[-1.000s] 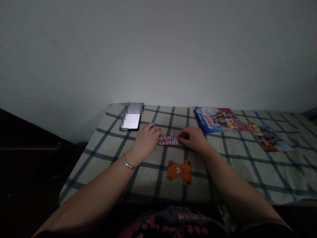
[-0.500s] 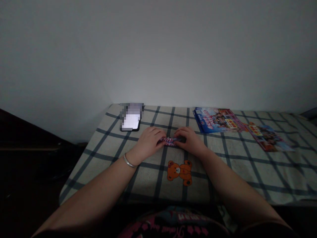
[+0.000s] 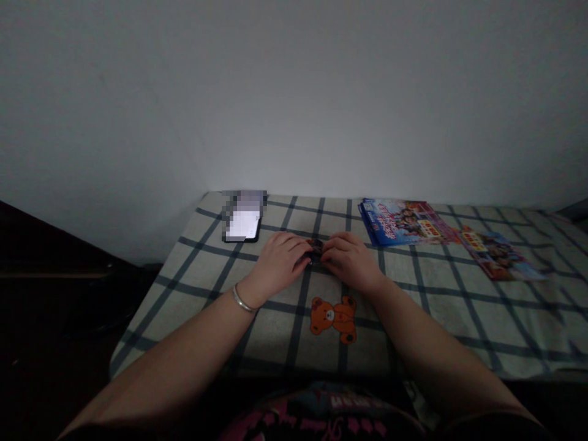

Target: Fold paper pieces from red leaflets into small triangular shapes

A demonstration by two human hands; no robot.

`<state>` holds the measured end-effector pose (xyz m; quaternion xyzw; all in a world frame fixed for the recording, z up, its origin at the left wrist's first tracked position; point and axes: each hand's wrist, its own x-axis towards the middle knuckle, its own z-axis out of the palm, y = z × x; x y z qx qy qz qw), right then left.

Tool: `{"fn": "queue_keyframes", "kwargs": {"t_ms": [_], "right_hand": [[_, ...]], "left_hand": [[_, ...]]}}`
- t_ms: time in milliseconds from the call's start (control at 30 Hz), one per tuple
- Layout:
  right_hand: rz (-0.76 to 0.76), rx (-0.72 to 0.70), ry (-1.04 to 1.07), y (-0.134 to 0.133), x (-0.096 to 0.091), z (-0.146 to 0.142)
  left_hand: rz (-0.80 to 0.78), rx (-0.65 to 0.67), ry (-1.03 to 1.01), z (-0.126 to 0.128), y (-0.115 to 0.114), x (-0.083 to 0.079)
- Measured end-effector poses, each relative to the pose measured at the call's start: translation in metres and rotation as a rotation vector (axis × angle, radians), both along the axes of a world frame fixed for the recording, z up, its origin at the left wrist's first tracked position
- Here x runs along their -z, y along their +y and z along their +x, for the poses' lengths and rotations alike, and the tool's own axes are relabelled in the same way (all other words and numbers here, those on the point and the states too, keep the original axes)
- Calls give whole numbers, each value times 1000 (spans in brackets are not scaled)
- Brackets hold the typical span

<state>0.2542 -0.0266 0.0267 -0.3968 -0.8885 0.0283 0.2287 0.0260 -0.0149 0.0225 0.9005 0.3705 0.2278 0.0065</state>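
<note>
A small, dark folded leaflet (image 3: pixel 315 250) is pinched between my two hands above the checked cloth. My left hand (image 3: pixel 282 260), with a silver bangle at the wrist, has its fingers and thumb closed on the leaflet's left end. From the other side my right hand (image 3: pixel 351 260) grips the right end, fingers bent over it. Only a narrow strip of the paper shows between the fingertips; the rest is covered by my hands.
A checked tablecloth (image 3: pixel 193 306) with an orange bear print (image 3: pixel 333 318) covers the table, which meets a pale wall. A phone (image 3: pixel 242 223) with a lit screen lies back left. Stacked colourful leaflets (image 3: pixel 399 220) lie right, and another leaflet (image 3: pixel 500 254) lies farther right.
My hands have come closer together, and the leaflet shows less between them. Its printed lettering, visible before, has given way to a darker face. The phone and other leaflets stay put.
</note>
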Motion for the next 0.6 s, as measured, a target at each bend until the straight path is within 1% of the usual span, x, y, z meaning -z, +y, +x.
{"fn": "queue_keyframes", "kwargs": {"t_ms": [133,200,333,400,533,600], "right_hand": [[-2,6,18,0,1,0],[-1,27,42,-1,0,0],[-4,113,61,-4,-4,-1],[16,129,70,-6,-4,-2],[98,131,119,-7,-5,-3],[99,141,127,-7,-4,-4]], "left_hand": [[11,-30,31,0,-1,0],[22,-10,21,-1,0,0],[44,57,8,-1,0,1],[58,72,-6,0,-1,1],[90,26,-90,1,-5,-3],[91,-4,-105,0,-5,-5]]}}
